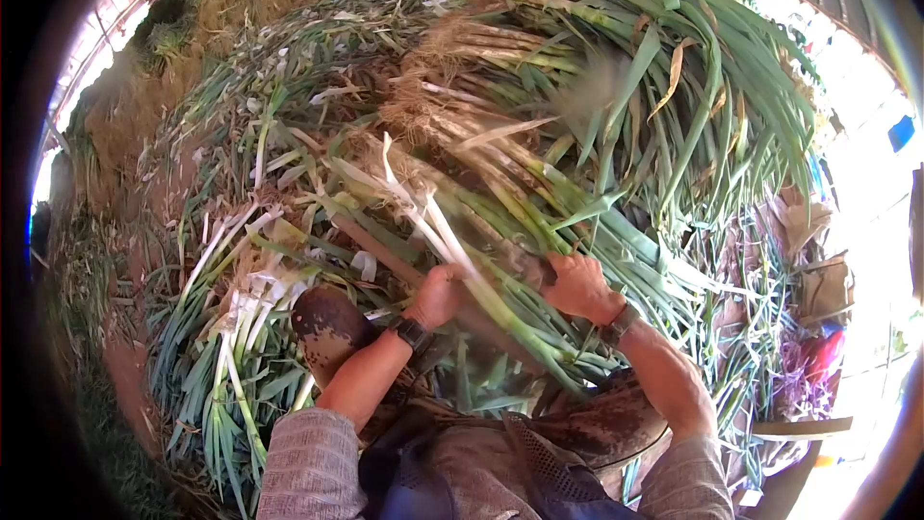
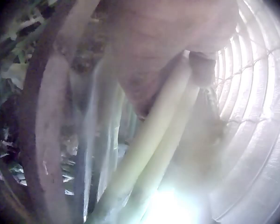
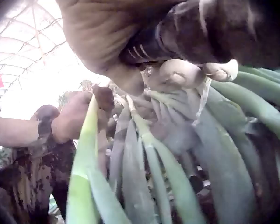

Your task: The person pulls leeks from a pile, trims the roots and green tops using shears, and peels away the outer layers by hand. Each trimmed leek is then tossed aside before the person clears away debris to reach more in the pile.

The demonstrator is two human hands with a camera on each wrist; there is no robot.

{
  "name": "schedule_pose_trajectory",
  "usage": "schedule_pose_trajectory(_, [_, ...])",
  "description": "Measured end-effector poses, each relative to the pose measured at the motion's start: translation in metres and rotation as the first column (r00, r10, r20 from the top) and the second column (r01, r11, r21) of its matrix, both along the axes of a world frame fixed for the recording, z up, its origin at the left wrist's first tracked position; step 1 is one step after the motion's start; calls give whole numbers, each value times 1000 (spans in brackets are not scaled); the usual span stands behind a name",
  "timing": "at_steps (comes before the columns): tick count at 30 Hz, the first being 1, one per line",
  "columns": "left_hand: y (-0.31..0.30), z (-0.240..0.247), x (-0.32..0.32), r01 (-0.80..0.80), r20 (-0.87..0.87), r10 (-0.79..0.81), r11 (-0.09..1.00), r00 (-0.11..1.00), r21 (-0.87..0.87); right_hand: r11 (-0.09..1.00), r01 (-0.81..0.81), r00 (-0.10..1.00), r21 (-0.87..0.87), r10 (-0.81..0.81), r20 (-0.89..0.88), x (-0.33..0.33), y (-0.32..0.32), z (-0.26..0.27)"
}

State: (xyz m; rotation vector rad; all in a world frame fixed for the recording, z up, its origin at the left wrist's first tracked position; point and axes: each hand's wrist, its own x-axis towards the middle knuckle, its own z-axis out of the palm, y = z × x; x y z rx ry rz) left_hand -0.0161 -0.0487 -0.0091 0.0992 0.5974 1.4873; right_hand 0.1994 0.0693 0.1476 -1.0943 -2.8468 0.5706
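In the head view my left hand (image 1: 438, 297) grips peeled white stalks of long green onions (image 1: 450, 239), roots pointing up and away, green leaves trailing toward my lap. The left wrist view shows two pale stalks (image 2: 151, 144) side by side under the fingers. My right hand (image 1: 582, 289), to the right, is over the green leaves with its fingers curled. From its fingertips (image 3: 221, 71) a thin pale strip of leaf skin (image 3: 203, 101) hangs down. Beneath both hands lie more unpeeled green onions (image 1: 510, 169).
A big heap of green onions (image 1: 674, 58) with brown roots fills the back right. Peeled white ones (image 1: 252, 303) are piled at the left by my knee (image 1: 332, 323). Leaf scraps (image 1: 318, 48) cover the ground beyond. Cardboard (image 1: 826, 291) and a red bag (image 1: 823, 358) are at the right.
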Motion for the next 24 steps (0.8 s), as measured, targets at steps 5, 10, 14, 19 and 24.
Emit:
schedule_pose_trajectory(5, [-1, 24, 3, 42, 11, -42, 999, 999, 7, 999, -44, 999, -30, 44, -32, -3, 0, -5])
schedule_pose_trajectory(10, [4, -29, -4, 25, -85, -21, 999, 996, 45, 998, -66, 983, 0, 65, -174, -13, -7, 7])
schedule_pose_trajectory(14, [7, -48, -8, 113, -532, -81, 993, 843, 29, 993, -110, 991, 50, 114, -68, -22, -5, 3])
schedule_pose_trajectory(19, [7, 8, 12, 27, -73, -26, 1000, 997, 10, 993, -114, 984, 43, 119, -131, -30, -8, 5])
schedule_pose_trajectory(24, [4, 35, 14, 9, -94, -18, 996, 995, -94, 995, -98, 995, -29, 98, -12, -28, -5, -4])
